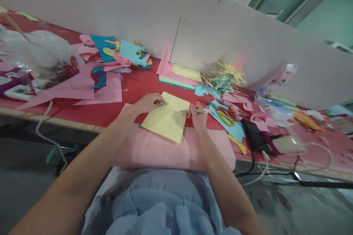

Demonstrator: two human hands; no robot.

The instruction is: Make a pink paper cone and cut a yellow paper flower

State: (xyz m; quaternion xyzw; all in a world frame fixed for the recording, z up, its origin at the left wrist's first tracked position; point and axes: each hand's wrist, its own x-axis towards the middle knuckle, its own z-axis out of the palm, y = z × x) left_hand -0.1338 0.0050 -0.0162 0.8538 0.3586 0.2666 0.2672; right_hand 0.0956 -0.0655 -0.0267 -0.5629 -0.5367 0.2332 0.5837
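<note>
A sheet of yellow paper (162,123) lies tilted in front of me, its lower part over a pink padded surface. Faint curved lines show on its right half. My left hand (150,102) is at its upper left edge, fingers curled and pressed against the sheet. A pale pen (202,111) sits in my closed right hand (198,116), its tip over the drawn lines at the paper's right side. Just right of that hand lie scissors with yellow handles (225,117) and red-handled scissors (228,111), on light blue paper scraps (234,130).
Pink paper (110,90) and blue offcuts are heaped left, near a clear plastic bag (49,47). Stacked sheets (187,73) and a pile of yellow-green strips (228,75) sit along the white partition (234,33). A black pouch (252,134) and cables lie right, by the table edge.
</note>
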